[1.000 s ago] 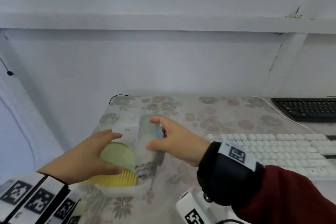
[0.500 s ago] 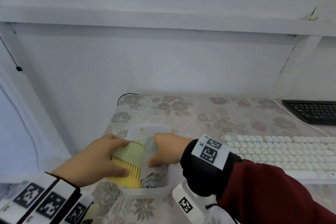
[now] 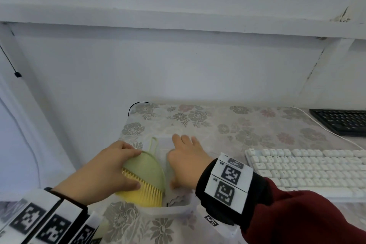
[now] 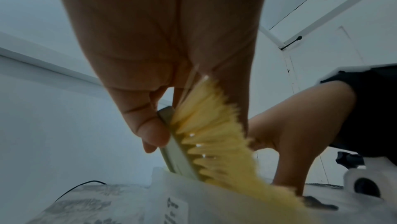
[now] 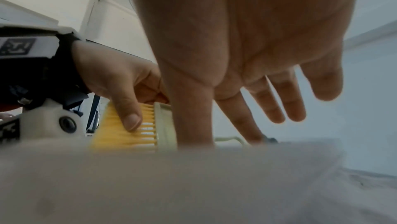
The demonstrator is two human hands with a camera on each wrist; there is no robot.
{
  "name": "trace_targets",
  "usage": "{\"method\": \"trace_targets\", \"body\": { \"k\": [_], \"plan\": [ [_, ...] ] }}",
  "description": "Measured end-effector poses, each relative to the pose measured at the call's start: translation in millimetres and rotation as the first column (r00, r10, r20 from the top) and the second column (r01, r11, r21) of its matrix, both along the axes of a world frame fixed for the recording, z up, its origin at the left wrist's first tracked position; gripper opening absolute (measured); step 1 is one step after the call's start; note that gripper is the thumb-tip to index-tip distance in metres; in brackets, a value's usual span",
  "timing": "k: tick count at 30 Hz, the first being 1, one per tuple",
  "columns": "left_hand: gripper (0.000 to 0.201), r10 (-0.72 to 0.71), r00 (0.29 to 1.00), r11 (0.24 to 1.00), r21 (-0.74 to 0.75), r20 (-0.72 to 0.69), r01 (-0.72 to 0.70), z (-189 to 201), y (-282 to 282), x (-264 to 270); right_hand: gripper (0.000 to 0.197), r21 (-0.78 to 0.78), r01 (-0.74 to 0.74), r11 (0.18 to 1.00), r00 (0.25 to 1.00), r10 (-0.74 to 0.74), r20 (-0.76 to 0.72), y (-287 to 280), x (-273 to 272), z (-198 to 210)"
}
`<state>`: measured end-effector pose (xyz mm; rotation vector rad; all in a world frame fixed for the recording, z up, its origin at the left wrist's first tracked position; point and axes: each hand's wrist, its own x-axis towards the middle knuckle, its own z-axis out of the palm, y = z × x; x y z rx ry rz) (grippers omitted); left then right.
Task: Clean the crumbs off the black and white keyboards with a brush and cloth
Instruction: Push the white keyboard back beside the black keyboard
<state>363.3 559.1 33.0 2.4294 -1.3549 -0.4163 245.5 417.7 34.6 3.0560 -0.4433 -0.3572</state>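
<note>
Since the tools aren't out of the clear plastic tub (image 3: 170, 209) yet, quick notes:
brush: left hand (image 3: 103, 172) pinches the green brush (image 3: 146, 168) by its stiff back; looks light, yellow bristles floppy.
cloth: cloth (image 3: 170, 170) underneath looks soft; right hand (image 3: 187, 161) flat on it, fingers straight.
keyboards: white keyboard (image 3: 309, 170) right, black keyboard (image 3: 342, 122) far right.

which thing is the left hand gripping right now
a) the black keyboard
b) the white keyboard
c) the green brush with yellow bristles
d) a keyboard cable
c: the left hand has fingers and thumb curled round the green brush over the clear plastic box.
</note>
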Motion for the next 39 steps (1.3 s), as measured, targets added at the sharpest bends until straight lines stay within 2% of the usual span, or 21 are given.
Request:
{"method": "trace_targets", "body": {
  "k": [2,6,9,13,16,19,21,25,29,33,34,36,37,39],
  "plan": [
    [0.073,0.005,1.0,1.0,-0.005,-0.021,-0.005,-1.8,0.9,0.1,0.033,0.02,0.003,1.0,1.0,-0.002,-0.018,-3.7,-3.7,2.0],
    [0.074,0.004,0.999,1.0,-0.001,-0.034,-0.004,-3.9,0.8,-1.1,0.054,0.036,0.009,0.999,0.991,-0.004,-0.136,-4.2,-11.5,-2.6],
    [0.075,-0.009,1.0,1.0,0.019,-0.026,0.009,-4.9,-0.6,-1.1,0.06,0.003,0.006,1.0,0.988,-0.006,-0.153,0.5,-14.3,-12.6],
    [0.096,-0.042,0.999,0.998,0.048,0.024,0.04,0.5,-5.4,-7.5,0.061,0.034,0.036,0.999,0.998,-0.034,-0.052,5.6,-17.7,-16.0],
    [0.081,-0.027,0.996,0.999,-0.017,0.088,0.029,6.0,-10.5,-18.3,0.058,0.091,0.012,0.996,0.999,-0.017,0.05,2.1,-25.8,-10.6],
    [0.082,-0.097,0.99,0.991,-0.077,0.103,0.106,17.3,-21.7,-34.6,0.054,0.208,0.009,0.978,0.997,-0.024,0.07,-10.9,-42.1,2.8],
    [0.077,-0.137,0.987,0.983,-0.109,0.082,0.146,24.3,-33.1,-49.5,0.05,0.301,0.033,0.953,0.991,-0.071,0.116,-25.1,-57.8,10.3],
    [0.069,-0.16,0.987,0.966,-0.204,0.024,0.161,29.8,-61.1,-85.2,0.06,0.393,0.11,0.913,0.972,-0.182,0.15,-61.6,-101.9,16.3],
    [0.081,-0.192,0.977,0.96,-0.227,-0.097,0.166,21.5,-94.0,-118.3,0.063,0.47,0.227,0.853,0.93,-0.333,0.154,-110.0,-160.8,13.5],
    [0.108,-0.191,0.957,0.972,-0.18,-0.218,0.153,7.0,-127.6,-146.5,0.075,0.498,0.402,0.769,0.849,-0.516,0.112,-170.7,-227.9,8.2],
    [0.113,-0.191,0.952,0.974,-0.168,-0.241,0.153,3.2,-135.6,-152.7,0.085,0.496,0.443,0.747,0.824,-0.558,0.105,-185.5,-245.0,8.5],
    [0.119,-0.177,0.939,0.981,-0.127,-0.295,0.145,-0.5,-149.7,-165.1,0.12,0.495,0.507,0.706,0.775,-0.625,0.097,-213.6,-278.8,8.2],
    [0.123,-0.161,0.934,0.986,-0.101,-0.318,0.135,-2.4,-156.0,-170.8,0.13,0.492,0.539,0.683,0.747,-0.658,0.095,-225.7,-294.5,9.4],
    [0.114,-0.114,0.936,0.993,-0.048,-0.332,0.104,-5.8,-167.1,-181.6,0.131,0.492,0.597,0.634,0.685,-0.722,0.1,-252.2,-325.5,5.7]
  ]
}}
